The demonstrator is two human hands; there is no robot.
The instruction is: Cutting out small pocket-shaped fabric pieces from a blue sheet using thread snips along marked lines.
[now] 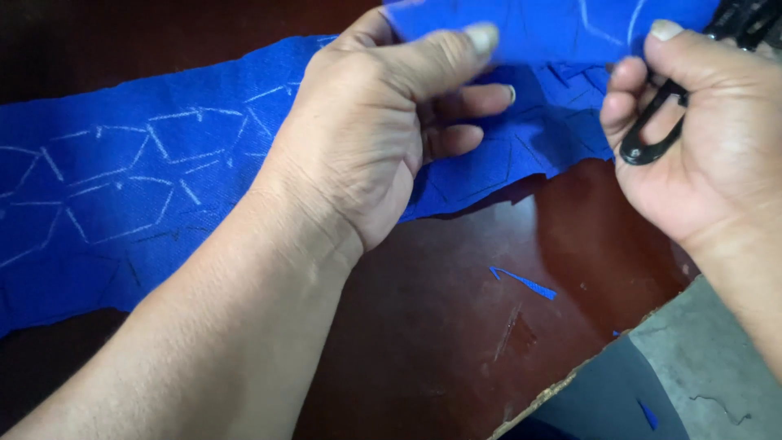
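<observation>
Blue cloth [138, 187], chalked over with pale outlines of angular shapes, stretches from the left across our dark reddish-brown table [456, 342] and rises at its right end into our hands near the top of the view. Our left hand [383, 138] is closed on the lifted edge, thumb pressed flat on top of the fabric and the fingers curled in beneath it. Our right hand [709, 138] pinches the same edge a little to the right with thumb and forefinger, while its lower fingers are curled through the black loop handle of a pair of scissors [660, 130]; we cannot tell how the blades stand. A thin blue offcut [525, 283] lies on the table below the hands, well apart from the cloth.
</observation>
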